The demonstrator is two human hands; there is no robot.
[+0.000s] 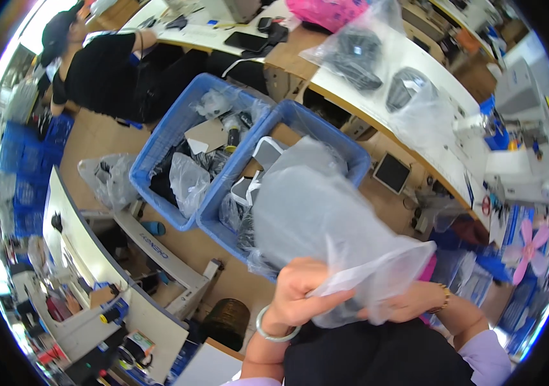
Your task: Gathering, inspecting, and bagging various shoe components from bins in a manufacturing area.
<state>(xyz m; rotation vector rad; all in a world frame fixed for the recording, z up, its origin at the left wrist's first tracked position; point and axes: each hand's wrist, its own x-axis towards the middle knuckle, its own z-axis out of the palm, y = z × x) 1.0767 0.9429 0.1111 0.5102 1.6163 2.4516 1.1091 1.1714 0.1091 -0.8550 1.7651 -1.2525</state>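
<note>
Left hand (303,293) pinches a translucent bag (310,193) by its near end; right hand (416,301) partly behind film, grip can't tell. Bag covers part of the right blue bin (297,117); left bin (166,209) abuts it. White table (445,71) edge runs upper right. Tan floor (106,136) shows left. Bag greyish, creased.

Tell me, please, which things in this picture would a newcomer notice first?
The large translucent plastic bag dominates the centre, with the person's left hand holding its near end and the right hand partly hidden behind it. Beyond it, two blue bins stand side by side, filled with mixed items. Bright pink also stands out: a fan at far right, a bundle at the top.
</note>
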